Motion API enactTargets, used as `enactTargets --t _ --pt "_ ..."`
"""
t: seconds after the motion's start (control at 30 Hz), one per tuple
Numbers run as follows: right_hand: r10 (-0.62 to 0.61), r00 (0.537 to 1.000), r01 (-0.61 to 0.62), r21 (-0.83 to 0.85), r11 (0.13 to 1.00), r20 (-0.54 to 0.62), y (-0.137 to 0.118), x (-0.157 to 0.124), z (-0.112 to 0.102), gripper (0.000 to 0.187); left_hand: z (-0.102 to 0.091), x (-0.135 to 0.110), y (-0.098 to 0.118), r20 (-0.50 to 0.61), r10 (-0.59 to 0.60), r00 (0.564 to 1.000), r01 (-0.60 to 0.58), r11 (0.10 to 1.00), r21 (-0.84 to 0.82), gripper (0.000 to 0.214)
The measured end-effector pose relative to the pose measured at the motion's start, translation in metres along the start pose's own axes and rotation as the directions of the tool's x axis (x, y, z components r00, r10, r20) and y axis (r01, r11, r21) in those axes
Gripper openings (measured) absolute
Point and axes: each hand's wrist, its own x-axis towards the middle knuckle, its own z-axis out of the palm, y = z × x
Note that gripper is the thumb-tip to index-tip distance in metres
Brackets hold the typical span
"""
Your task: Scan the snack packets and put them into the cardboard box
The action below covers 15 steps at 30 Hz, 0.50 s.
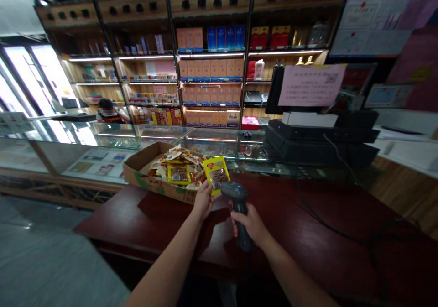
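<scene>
Between the thumb and fingers of my left hand (204, 200) is a yellow snack packet (216, 174), upright, with a clear window and a barcode low on its face. My right hand (250, 222) is wrapped round the handle of a black barcode scanner (235, 190), a small blue light showing on its top. The scanner's head is turned toward the packet and sits close to its lower right corner. Just behind my left hand stands an open cardboard box (139, 179) holding many snack packets, among them another yellow packet (179, 174) and several white and red ones.
The box rests on a dark red wooden table (147, 220). Behind runs a glass display counter (112, 138). A monitor with a pink paper sign (310, 85) stands over a black machine (318, 143) at right. Black cables (328, 225) trail across the table. A person (108, 111) is at far left.
</scene>
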Motion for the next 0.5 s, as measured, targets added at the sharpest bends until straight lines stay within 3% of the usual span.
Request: enactTargets --t 0.17,0.33,0.5 --pt "0.046 0.999 -0.046 0.051 0.998 0.002 0.022 0.001 -0.02 0.043 -0.018 0.022 -0.039 -0.006 -0.088 0.996 0.089 0.995 0.043 0.027" --pt "0.071 0.997 -0.066 0.179 0.982 -0.022 0.043 0.009 -0.028 0.04 -0.025 0.025 -0.041 -0.045 -0.122 0.992 0.123 0.992 0.029 0.026" --pt "0.067 0.998 -0.065 0.186 0.98 -0.005 0.045 0.01 -0.028 0.038 -0.025 0.025 -0.04 -0.043 -0.125 0.991 0.126 0.991 0.042 0.024"
